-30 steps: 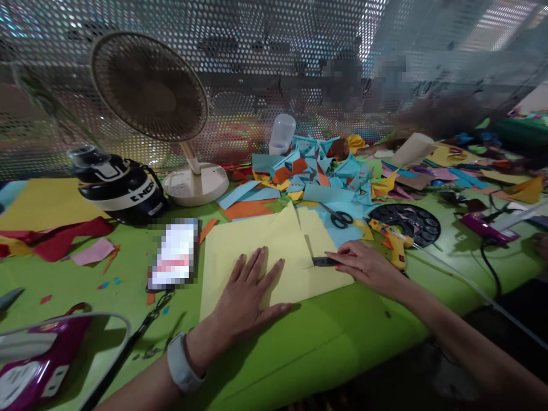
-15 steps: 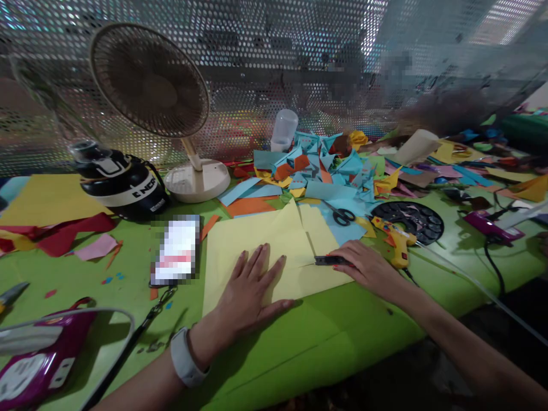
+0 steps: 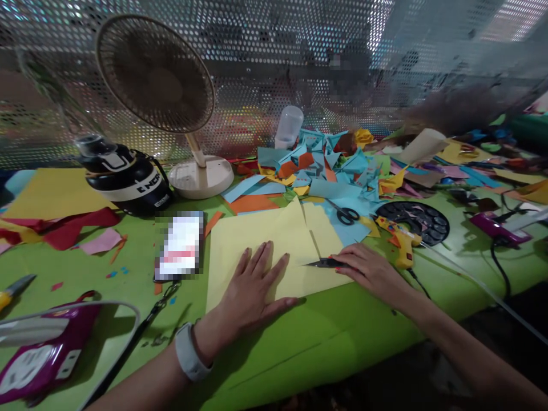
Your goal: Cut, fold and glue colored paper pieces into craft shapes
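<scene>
A pale yellow sheet of paper (image 3: 229, 231) lies on the green tabletop, with a cut line and a lifted flap near its upper middle. My left hand (image 3: 252, 282) rests flat on the sheet, fingers spread, with a grey band on the wrist. Over the sheet's right part, my right hand (image 3: 363, 265) is closed around a dark craft knife (image 3: 325, 262). Its thin tip points left, close to the paper below the slit. Most of the handle is hidden under the fingers. Black scissors (image 3: 346, 215) lie just beyond the sheet's top right corner.
A phone (image 3: 180, 245), a black bottle (image 3: 128, 177) and a fan (image 3: 201, 176) stand or lie to the left. Paper scraps (image 3: 334, 165) are heaped behind. A yellow glue gun (image 3: 405, 242) and a round black tray (image 3: 436, 222) are right; a purple device (image 3: 55, 348) is front left.
The craft knife has turned in my right hand, so its pointed tip now reaches further left over the sheet. My left hand stays pressed in place. The view has shifted slightly.
</scene>
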A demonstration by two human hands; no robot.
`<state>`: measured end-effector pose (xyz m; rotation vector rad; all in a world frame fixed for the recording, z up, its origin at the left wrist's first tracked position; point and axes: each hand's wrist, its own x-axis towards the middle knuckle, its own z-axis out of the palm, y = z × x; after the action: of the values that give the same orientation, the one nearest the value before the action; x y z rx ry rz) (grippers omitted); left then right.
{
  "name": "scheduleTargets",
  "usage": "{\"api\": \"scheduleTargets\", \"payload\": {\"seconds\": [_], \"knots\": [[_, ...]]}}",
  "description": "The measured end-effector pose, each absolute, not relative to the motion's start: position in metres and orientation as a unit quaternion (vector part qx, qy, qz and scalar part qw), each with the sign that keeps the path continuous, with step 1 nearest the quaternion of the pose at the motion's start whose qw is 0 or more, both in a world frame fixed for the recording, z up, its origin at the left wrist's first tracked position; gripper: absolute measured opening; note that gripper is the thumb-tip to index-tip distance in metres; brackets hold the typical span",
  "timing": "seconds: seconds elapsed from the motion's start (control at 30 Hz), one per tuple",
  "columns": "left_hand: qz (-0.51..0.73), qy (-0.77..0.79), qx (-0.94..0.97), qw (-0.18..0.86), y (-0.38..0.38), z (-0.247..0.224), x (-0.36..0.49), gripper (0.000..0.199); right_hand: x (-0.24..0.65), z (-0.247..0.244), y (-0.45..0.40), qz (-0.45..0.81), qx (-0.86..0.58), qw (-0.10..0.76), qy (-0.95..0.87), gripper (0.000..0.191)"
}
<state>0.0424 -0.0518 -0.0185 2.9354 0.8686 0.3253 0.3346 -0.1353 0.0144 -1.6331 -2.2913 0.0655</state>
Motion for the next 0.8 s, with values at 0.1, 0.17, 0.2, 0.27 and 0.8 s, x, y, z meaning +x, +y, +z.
{"api": "scheduleTargets", "payload": {"seconds": [0.1,0.17,0.2,0.27,0.8], "knots": [[0.101,0.281,0.954,0.032,-0.052,-0.017,0.042,0.081,0.326,0.013,-0.132,0.008,-0.581,0.158,-0.799,0.028],[0.102,0.281,0.954,0.032,-0.052,-0.017,0.043,0.081,0.323,0.015,-0.133,0.005,-0.584,0.157,-0.796,0.029],[0.102,0.282,0.954,0.031,-0.052,-0.018,0.043,0.081,0.323,0.016,-0.134,0.008,-0.583,0.157,-0.797,0.029],[0.101,0.283,0.953,0.031,-0.052,-0.018,0.043,0.082,0.324,0.017,-0.137,0.016,-0.579,0.161,-0.799,0.029],[0.089,0.295,0.950,0.051,-0.053,-0.013,0.044,0.083,0.310,0.017,-0.139,-0.020,-0.552,0.166,-0.817,0.031]]}}
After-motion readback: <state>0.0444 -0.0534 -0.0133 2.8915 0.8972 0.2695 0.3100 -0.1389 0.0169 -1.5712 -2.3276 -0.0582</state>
